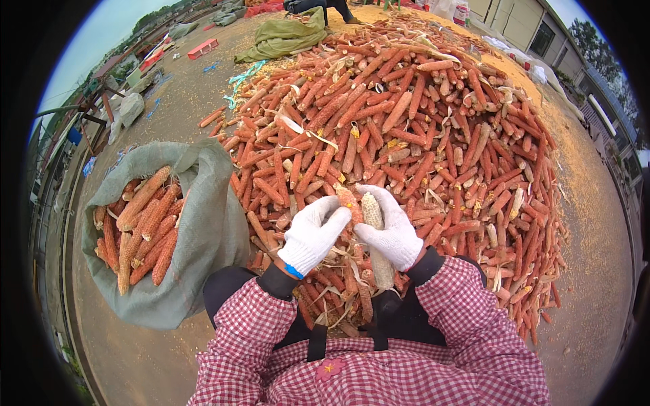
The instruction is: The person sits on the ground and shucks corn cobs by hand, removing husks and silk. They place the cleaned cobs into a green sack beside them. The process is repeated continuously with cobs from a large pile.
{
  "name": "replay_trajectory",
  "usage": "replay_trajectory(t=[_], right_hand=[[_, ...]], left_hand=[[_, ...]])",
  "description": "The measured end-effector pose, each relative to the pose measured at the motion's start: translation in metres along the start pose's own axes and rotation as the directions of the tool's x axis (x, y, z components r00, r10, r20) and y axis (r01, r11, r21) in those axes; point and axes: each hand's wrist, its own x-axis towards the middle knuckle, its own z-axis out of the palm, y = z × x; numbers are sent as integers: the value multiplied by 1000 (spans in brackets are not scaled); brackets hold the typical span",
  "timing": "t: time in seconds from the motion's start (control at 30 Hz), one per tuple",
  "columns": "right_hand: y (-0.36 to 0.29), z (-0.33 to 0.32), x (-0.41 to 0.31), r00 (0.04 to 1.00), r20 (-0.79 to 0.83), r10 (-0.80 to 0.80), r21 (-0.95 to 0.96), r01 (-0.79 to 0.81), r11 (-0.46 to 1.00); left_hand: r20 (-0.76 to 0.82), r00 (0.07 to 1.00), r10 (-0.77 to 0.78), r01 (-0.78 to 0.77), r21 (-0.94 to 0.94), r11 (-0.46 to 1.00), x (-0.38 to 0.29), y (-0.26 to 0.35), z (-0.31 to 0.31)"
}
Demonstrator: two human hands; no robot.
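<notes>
White knit gloves cover both of my hands, which are close together over a big heap of reddish corn cobs (406, 132). Between the thumb and fingers of my left hand (317, 231) is a reddish corn cob (348, 203) with a few yellow kernels on it. My right hand (391, 228) is closed around a pale whitish corn cob (380, 264), whose lower end points down towards my lap. The two cobs lie side by side; whether they touch is unclear. Husk strips hang among the cobs below my hands.
A grey-green woven sack (216, 228) holding reddish cobs stands open at my left. An olive sack (284, 35) lies beyond the heap, near a person's legs (335, 7). Loose yellow kernels (553, 101) spread along the right side. A red crate-like object (202, 48) lies far left.
</notes>
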Motion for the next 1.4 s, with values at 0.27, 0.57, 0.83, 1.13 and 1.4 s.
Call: replay_trajectory(t=[0.27,0.57,0.83,1.13,1.4], right_hand=[[3,8,1,998,0,-57,-384,52,922],[10,-6,7,975,-19,221,-81,-221,972],[-5,-11,5,910,115,399,356,-413,838],[1,-2,9,970,107,217,806,-212,553],[9,-59,9,928,-213,306,678,-85,730]], left_hand=[[-9,997,80,-80,11,997,6,-25,6],[-112,990,85,-62,194,979,8,-37,3],[166,948,-273,275,-860,430,6,-53,15],[244,916,-318,394,-694,603,-21,-43,39],[-286,665,690,-353,694,628,-73,72,-84]])
